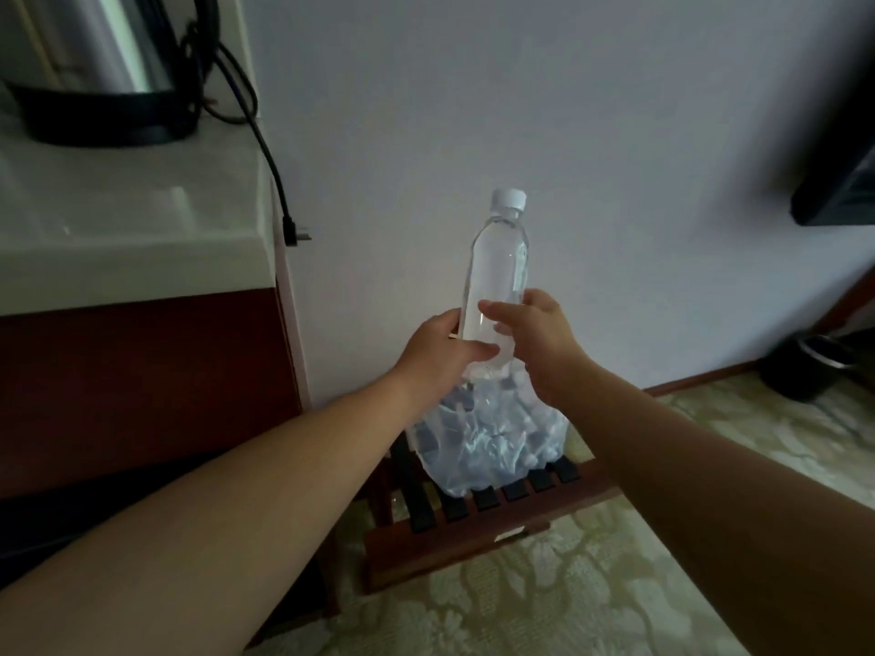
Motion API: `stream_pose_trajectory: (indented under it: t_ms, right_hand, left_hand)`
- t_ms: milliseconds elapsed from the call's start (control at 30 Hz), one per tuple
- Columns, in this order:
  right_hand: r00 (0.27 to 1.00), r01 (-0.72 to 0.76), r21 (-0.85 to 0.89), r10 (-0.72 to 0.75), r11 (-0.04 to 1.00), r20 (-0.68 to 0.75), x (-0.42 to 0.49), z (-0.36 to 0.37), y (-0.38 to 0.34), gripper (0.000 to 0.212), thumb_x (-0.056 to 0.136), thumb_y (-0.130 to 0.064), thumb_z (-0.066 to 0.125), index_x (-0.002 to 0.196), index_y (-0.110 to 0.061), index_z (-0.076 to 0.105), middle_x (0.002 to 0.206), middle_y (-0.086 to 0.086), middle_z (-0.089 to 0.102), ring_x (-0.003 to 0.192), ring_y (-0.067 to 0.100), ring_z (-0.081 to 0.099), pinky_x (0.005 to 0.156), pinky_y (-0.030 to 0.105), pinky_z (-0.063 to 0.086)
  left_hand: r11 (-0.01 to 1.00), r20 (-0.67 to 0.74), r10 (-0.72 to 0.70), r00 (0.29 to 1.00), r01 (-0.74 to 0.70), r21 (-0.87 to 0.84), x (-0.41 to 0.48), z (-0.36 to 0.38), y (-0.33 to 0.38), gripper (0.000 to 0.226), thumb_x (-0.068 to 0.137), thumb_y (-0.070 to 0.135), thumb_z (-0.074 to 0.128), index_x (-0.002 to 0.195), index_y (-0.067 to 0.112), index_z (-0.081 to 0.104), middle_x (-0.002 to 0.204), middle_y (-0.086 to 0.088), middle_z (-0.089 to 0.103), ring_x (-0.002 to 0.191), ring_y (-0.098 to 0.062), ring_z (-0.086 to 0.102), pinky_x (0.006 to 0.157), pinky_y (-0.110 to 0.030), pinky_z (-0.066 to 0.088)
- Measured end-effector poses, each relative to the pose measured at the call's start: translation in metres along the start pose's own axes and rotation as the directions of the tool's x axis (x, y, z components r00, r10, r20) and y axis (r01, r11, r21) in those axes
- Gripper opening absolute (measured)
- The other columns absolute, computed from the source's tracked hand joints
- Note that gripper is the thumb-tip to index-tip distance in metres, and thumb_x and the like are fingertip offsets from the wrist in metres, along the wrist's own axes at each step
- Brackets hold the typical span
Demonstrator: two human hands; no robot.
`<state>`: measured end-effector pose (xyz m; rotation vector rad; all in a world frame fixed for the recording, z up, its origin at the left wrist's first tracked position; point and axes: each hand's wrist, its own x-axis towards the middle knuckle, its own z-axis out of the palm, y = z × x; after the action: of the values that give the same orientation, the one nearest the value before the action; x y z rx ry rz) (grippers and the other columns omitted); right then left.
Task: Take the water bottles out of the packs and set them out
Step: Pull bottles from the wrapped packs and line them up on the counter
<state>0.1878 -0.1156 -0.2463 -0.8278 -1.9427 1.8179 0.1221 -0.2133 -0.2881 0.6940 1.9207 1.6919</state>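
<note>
Left hand (438, 355), right hand (537, 340) gripping upright bottle (499, 258)

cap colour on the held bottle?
White cap, clear bottle; seen in the head view.

Clear, glossy plastic bottle (497, 272); crinkled, shiny plastic film on the pack (492, 447); dark smooth wooden rack (450, 549); polished metal kettle (106, 40) far left.

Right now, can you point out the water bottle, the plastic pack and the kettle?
water bottle (499, 258), head view, on its clear upper body.
plastic pack (492, 449), head view, on its crumpled wrap.
kettle (106, 45), head view, on its shiny metal side.
</note>
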Motion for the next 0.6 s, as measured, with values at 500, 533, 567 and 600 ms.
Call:
stream_pose_trajectory:
  t_ms: [500,533,567,600]
  right_hand:
    - [0.951,0.255,-0.001,-0.250,0.967,0.179,-0.146,-0.006,-0.073,0.057,0.069,-0.006,0.080,0.120,-0.007,0.052,0.106,0.007,0.065,0.097,0.021,0.064,0.077,0.029,0.054]
    - [0.949,0.253,0.010,-0.251,0.967,0.189,-0.152,0.002,-0.078,0.058,0.069,-0.005,0.079,0.120,-0.007,0.051,0.107,0.008,0.064,0.098,0.021,0.063,0.075,0.028,0.053]
    - [0.946,0.252,0.020,-0.251,0.967,0.203,-0.157,0.009,-0.082,0.058,0.070,-0.003,0.078,0.120,-0.006,0.050,0.109,0.008,0.064,0.099,0.021,0.063,0.075,0.028,0.052]
    - [0.943,0.251,0.029,-0.252,0.967,0.216,-0.162,0.017,-0.086,0.059,0.070,-0.002,0.078,0.121,-0.004,0.050,0.110,0.010,0.064,0.099,0.022,0.063,0.077,0.030,0.053]
  left_hand:
    - [0.956,-0.171,0.271,0.947,-0.245,0.159,-0.144,-0.015,0.098,0.049,0.071,0.018,0.080,0.117,0.018,0.062,0.106,0.004,0.067,0.098,-0.013,0.063,0.090,-0.033,0.052]
    - [0.953,-0.179,0.274,0.945,-0.242,0.182,-0.152,-0.023,0.103,0.049,0.071,0.017,0.080,0.116,0.019,0.063,0.107,0.004,0.068,0.099,-0.014,0.063,0.092,-0.036,0.052]
    - [0.948,-0.193,0.281,0.940,-0.240,0.210,-0.159,-0.031,0.108,0.049,0.070,0.016,0.081,0.115,0.021,0.064,0.106,0.004,0.068,0.099,-0.014,0.064,0.093,-0.037,0.051]
    - [0.942,-0.215,0.289,0.933,-0.238,0.237,-0.166,-0.039,0.111,0.050,0.068,0.017,0.081,0.114,0.023,0.064,0.104,0.006,0.069,0.097,-0.013,0.064,0.092,-0.038,0.052]
